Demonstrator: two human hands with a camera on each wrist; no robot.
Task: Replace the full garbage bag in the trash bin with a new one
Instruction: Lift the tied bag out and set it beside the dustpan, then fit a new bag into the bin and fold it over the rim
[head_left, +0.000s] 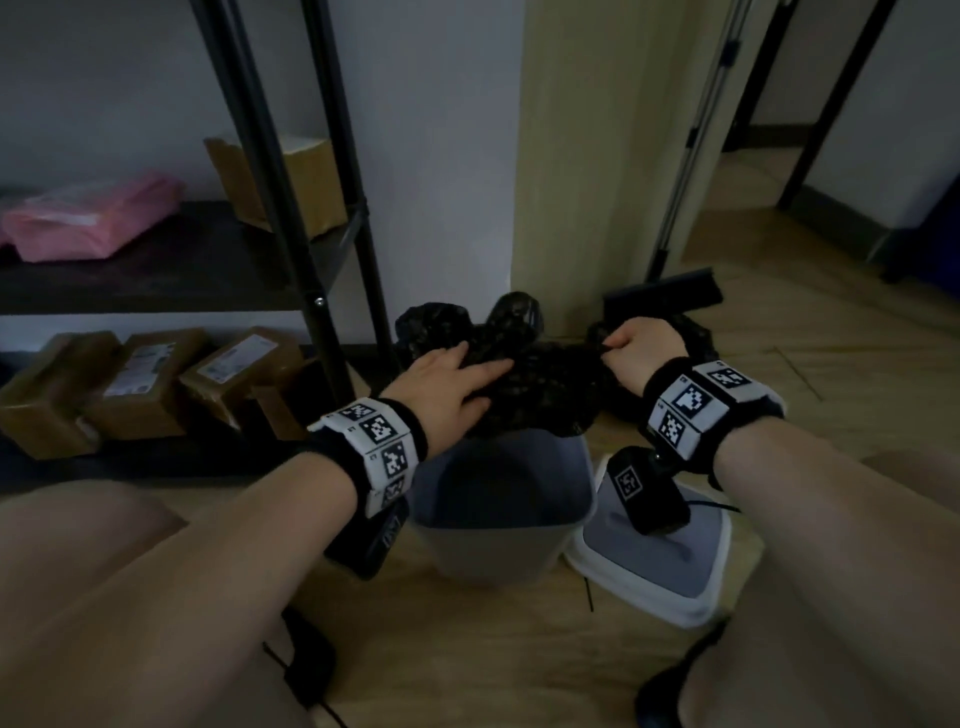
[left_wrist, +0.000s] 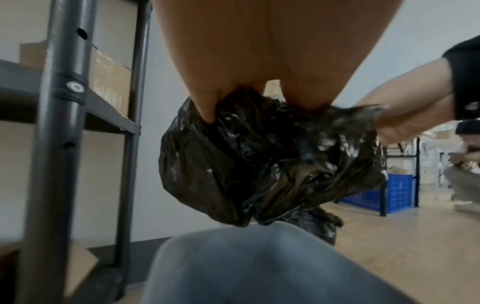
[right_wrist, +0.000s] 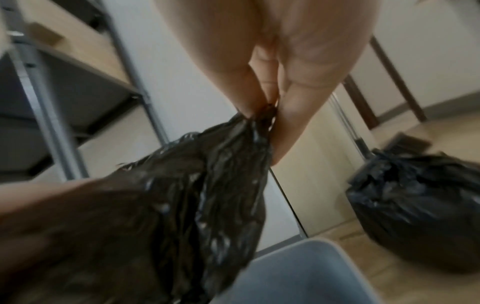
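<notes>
A crumpled black new garbage bag hangs stretched between my hands just above the open grey trash bin. My left hand lies over the bag's left part with its fingers stretched out. In the left wrist view its thumb digs into a fold of the bag. My right hand pinches the bag's right edge between thumb and fingers. The full, tied black bag sits on the floor to the right of the bin, partly hidden behind my right hand.
The bin's lid lies on the floor at the bin's right. A black metal shelf with cardboard boxes stands left. A broom head leans by the wall. A crouching person and a blue crate are farther off.
</notes>
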